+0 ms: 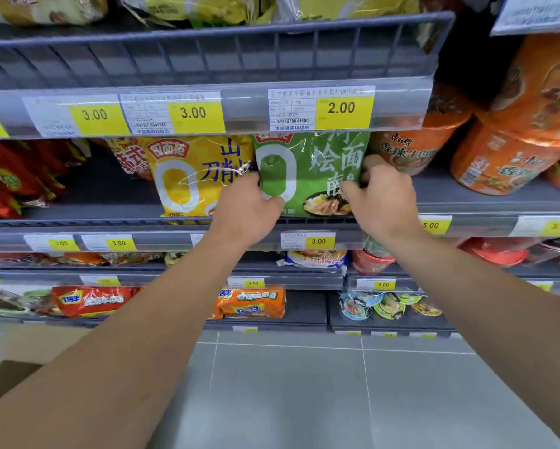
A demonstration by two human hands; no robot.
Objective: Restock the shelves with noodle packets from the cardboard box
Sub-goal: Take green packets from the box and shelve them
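Left hand (244,210) and right hand (380,199) grip the green noodle packet (314,170) (upright) on the shelf (110,202), beside a yellow packet (188,176).

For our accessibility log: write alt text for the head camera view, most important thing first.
Both hands grip a green noodle packet standing upright on a grey shop shelf, the left hand at its left edge and the right hand at its right. A yellow noodle packet stands beside it on the left, orange cup noodles to the right, with yellow price tags above.

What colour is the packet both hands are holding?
Green packet, with white lettering and a white ring; the head view shows it.
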